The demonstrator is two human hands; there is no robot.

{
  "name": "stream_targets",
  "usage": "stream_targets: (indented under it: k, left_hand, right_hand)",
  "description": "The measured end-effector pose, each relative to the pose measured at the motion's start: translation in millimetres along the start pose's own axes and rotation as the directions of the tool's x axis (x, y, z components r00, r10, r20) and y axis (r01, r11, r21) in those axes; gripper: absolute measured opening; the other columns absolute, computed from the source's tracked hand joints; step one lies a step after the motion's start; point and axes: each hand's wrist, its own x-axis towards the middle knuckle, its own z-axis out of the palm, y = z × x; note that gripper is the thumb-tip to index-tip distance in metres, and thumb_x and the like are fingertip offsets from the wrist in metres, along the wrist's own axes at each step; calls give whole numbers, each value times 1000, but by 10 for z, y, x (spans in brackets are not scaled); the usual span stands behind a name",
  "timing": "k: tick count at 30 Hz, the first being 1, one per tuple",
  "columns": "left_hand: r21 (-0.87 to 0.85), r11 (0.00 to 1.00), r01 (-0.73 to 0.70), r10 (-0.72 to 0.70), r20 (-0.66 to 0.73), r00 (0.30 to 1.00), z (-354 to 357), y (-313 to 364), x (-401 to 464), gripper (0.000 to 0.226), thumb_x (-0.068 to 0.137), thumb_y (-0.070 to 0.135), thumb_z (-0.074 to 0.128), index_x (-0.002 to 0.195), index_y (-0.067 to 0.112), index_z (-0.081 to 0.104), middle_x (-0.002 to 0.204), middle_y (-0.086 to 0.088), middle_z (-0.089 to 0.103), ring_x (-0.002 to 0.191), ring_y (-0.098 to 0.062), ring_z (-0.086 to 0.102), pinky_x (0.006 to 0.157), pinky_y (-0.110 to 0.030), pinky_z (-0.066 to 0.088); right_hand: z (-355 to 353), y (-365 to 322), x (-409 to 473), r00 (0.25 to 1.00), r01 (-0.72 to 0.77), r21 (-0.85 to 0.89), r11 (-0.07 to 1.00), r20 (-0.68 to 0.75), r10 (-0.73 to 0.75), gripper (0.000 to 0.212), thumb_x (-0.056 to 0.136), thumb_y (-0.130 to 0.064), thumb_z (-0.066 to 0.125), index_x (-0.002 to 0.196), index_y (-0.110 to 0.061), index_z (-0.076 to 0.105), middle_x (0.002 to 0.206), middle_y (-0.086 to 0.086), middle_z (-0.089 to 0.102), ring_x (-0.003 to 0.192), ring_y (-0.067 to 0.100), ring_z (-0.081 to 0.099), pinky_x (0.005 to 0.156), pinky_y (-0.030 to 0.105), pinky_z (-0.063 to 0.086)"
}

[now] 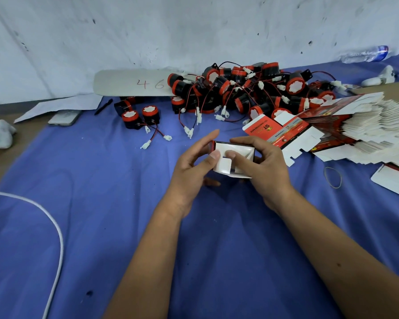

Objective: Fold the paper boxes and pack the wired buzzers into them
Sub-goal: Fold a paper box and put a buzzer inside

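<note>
On the blue cloth surface (101, 203) | left hand (189, 166) and right hand (265, 166) grip a half-folded white card box (234, 155) mid-surface | glossy buzzers (240, 88) heaped behind | flat box blanks (366, 127) fanned right | cloth bare near edge

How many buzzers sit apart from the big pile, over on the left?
2, side by side on the blue cloth: one buzzer on the left, the other touching its right. A dark part behind them may hide another.

Two bare forearms, left hand (189, 166) and right hand (266, 168), no sleeves, rings or watch in view
</note>
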Motion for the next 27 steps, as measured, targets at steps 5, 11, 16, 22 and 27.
stream_targets:
  k: [5, 11, 16, 22, 27]
  left_hand:
    - [172, 980, -95, 111, -90, 990, 43, -62, 18, 38, 96, 33, 64, 134, 39, 63, 127, 0, 65, 87, -10, 70, 59, -27, 56]
    - [292, 941, -170, 207, -101, 973, 32, -106, 54, 31, 97, 31, 59, 128, 32, 58, 125, -1, 65, 88, -22, 71, 69, -39, 62]
    - [102, 990, -102, 124, -241, 963, 2, -107, 81, 26, 104, 24, 58, 130, 26, 59, 114, -15, 73, 95, -30, 74, 73, -40, 61]
    - [-54, 996, -73, 59, -219, 974, 53, -74, 65, 26, 104, 18, 60, 130, 24, 61, 120, -16, 72, 106, -35, 73, 84, -41, 63]
    - [-77, 994, -81, 63, -211, 975, 101, -37, 49, 26, 104, 16, 60, 128, 24, 62, 121, -19, 71, 102, -31, 74, 81, -37, 62]
  right_hand:
    - [-7, 52, 18, 996, 87, -146, 985, 26, -84, 28, 88, -20, 75, 113, -32, 72, 115, -14, 68, 105, 8, 67, 78, 22, 56]
    - [-4, 23, 2, 980, 183, -213, 960, 110, -163, 33, 101, -25, 59, 134, -27, 61, 129, -12, 61, 122, 5, 57, 98, 28, 51]
    - [60, -56, -39, 973, -20, 213, 977, 230, -30, 47, 100, -25, 49, 146, -19, 45, 138, 1, 57, 125, 28, 60, 96, 50, 57]
    - [68, -39, -24, 992, 56, 132, 990, 104, -70, 53, 90, -20, 71, 140, -20, 53, 134, 0, 61, 124, 25, 61, 90, 48, 60]
    - [61, -32, -8, 992, 64, 139, 988, 95, -77, 44, 97, -35, 63, 141, -28, 55, 129, -7, 65, 117, 19, 65, 83, 43, 62]
